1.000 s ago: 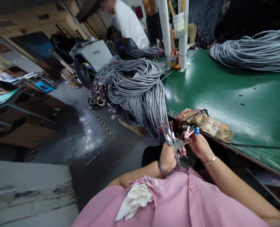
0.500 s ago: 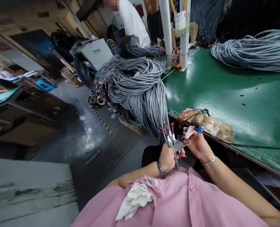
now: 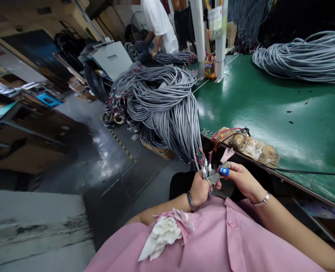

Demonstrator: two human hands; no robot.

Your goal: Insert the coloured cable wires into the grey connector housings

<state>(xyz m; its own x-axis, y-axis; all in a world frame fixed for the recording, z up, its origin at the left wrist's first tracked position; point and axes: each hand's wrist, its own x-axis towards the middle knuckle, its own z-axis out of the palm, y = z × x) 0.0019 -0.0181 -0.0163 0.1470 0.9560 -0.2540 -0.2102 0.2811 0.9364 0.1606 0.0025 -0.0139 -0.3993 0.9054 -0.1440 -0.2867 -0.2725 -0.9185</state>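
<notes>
Beside the desk (image 3: 258, 107), the left hand (image 3: 199, 187) is gripping grey cables (image 3: 209, 170), seemingly steadying their stripped ends (image 3: 202, 154) for the right hand (image 3: 244, 180); whether its grip is holding anything, I cannot tell.

This looks like a workshop where people work on cables. A great big heap of gray cables (image 3: 167, 94) hangs down over the shiny gray floor (image 3: 95, 151), and a fat coil (image 3: 303, 62) sits on a long green table (image 3: 255, 104). More cables (image 3: 242, 24) hang at the back. The floor has a yellow and black striped line (image 3: 122, 146) — and cardboard boxes (image 3: 86, 95) stand farther off. 2 white posts (image 3: 198, 34) rise by the table. Behind the heap, 1 person in a white shirt (image 3: 163, 30) bends over another bunch (image 3: 174, 57).
</notes>
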